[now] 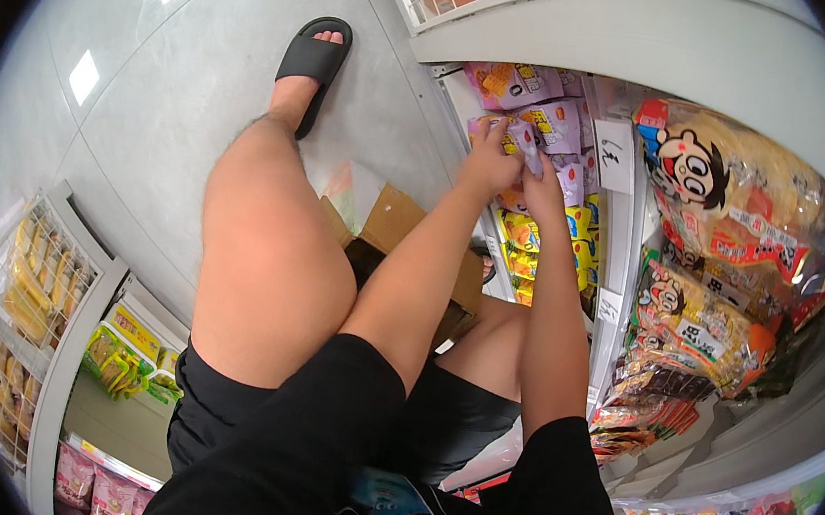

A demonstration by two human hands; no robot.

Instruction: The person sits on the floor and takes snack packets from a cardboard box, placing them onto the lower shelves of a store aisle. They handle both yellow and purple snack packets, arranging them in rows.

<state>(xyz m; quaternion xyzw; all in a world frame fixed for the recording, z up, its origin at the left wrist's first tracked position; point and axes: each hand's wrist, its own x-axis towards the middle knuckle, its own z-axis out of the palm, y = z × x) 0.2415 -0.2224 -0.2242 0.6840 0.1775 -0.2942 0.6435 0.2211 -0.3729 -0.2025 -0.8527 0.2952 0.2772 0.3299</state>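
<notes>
My left hand (492,162) and my right hand (543,188) hold a purple snack bag (515,138) between them over a low shelf. Similar purple bags (553,125) lie around and behind it. Just below my hands, towards me, are rows of yellow snack bags (523,232) on the same shelf. An opened cardboard box (394,218) stands between my legs, partly hidden by my left forearm; its inside is dark.
Large clear bags of rice crackers (733,177) sit on the shelf at right, behind a rail with handwritten price cards (613,156). A wire-fronted rack (38,274) holds packaged food at lower left. My sandalled foot (316,58) rests on grey floor tiles.
</notes>
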